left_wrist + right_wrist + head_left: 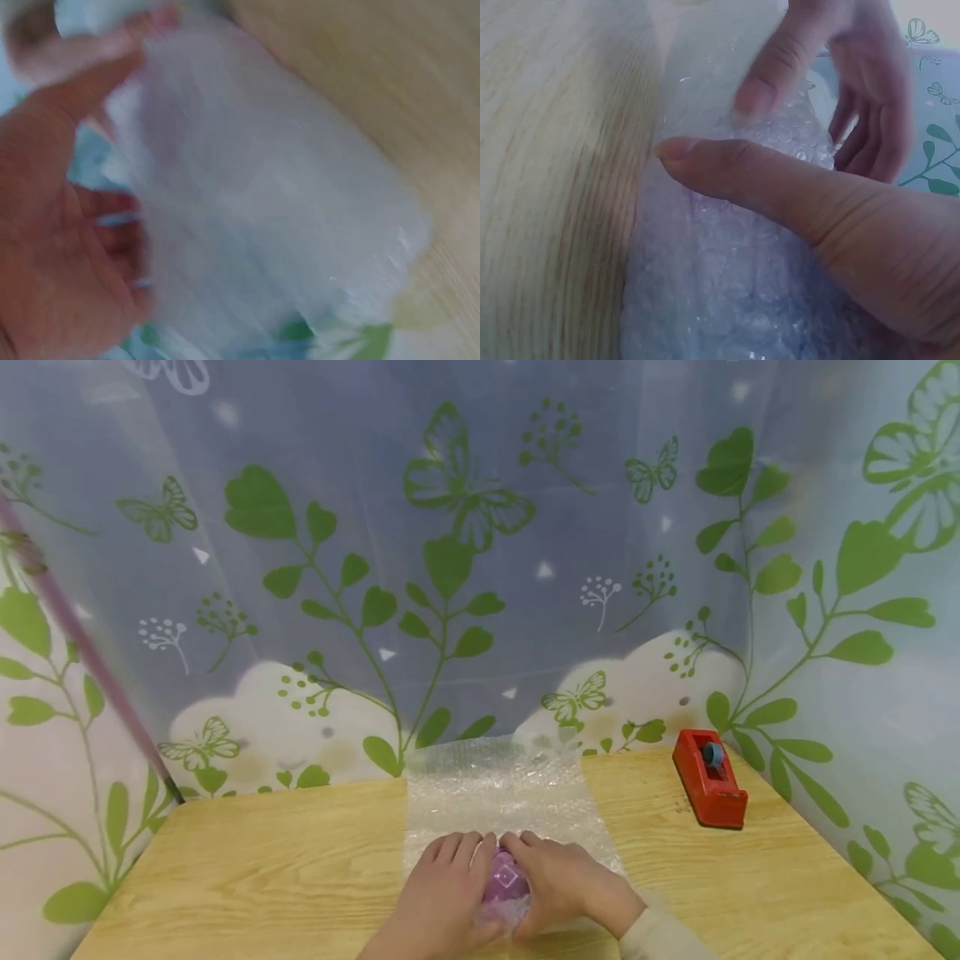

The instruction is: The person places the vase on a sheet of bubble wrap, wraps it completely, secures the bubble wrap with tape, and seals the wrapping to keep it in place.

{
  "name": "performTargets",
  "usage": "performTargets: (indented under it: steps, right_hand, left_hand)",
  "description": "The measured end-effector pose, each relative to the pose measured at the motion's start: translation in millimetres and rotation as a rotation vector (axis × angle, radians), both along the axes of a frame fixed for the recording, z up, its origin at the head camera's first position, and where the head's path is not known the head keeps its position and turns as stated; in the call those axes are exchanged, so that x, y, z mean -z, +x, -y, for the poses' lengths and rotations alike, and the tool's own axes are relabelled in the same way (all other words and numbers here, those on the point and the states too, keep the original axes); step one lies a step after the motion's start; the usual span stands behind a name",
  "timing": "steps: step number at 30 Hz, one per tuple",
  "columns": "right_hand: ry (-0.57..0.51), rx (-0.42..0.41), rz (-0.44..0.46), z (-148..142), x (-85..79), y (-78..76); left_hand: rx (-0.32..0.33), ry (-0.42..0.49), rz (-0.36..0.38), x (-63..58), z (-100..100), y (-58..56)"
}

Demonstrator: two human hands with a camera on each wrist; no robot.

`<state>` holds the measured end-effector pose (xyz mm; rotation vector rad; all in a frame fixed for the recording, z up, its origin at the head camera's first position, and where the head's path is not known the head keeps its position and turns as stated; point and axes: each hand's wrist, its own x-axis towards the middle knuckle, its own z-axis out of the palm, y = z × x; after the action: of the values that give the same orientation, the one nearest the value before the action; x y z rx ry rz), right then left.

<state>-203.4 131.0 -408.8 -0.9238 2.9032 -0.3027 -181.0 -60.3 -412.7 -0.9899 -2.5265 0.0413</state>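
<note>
Wrapping stood, by judgement, part-done. Head view: purple item (pixel 506 875), six o'clock, near side under bubble wrap (pixel 502 789); left hand (pixel 444 887) at its nine, right hand (pixel 564 878) at its three, both curled round it. Left over: flat wrap at twelve, yet unrolled; tape dispenser (pixel 716 793) at two, untouched. Left wrist view: blurred; hand held wrap from nine. Right wrist view: right thumb crossed wrap from four; closure unsealed, as far as showed.
</note>
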Motion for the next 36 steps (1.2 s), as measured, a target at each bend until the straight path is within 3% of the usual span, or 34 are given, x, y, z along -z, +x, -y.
performTargets:
  steps: [2,6,10,12,14,18,24,36]
  right_hand:
    - [0.005,0.000,0.012,0,-2.1,-1.0]
    - [-0.009,-0.002,0.052,1,-4.7,-2.9]
    - [-0.034,-0.033,0.073,4,-3.6,-4.6]
    - [-0.039,-0.035,0.090,5,-3.1,-5.5]
    - [-0.036,-0.028,0.111,6,-3.4,-5.8]
    - [-0.032,-0.023,0.156,7,-5.7,-6.9]
    - [-0.030,-0.055,0.240,7,-11.8,-10.5]
    - [-0.007,-0.075,0.303,7,-16.6,-13.1]
  left_hand:
    - [-0.017,-0.013,-0.129,6.7,-7,7.2]
    - [-0.051,0.013,-0.303,27.4,-20,12.8]
    - [-0.092,0.098,-0.445,46.8,-25,6.2]
    - [-0.099,0.119,-0.463,51.4,-24,1.3]
    - [-0.083,0.117,-0.442,53.3,-22,-2.2]
    - [-0.060,0.096,-0.327,53.2,-19,-5.0]
    - [-0.065,0.123,-0.198,48.7,-18,-6.0]
    - [-0.083,0.083,-0.106,37.1,-15,-0.8]
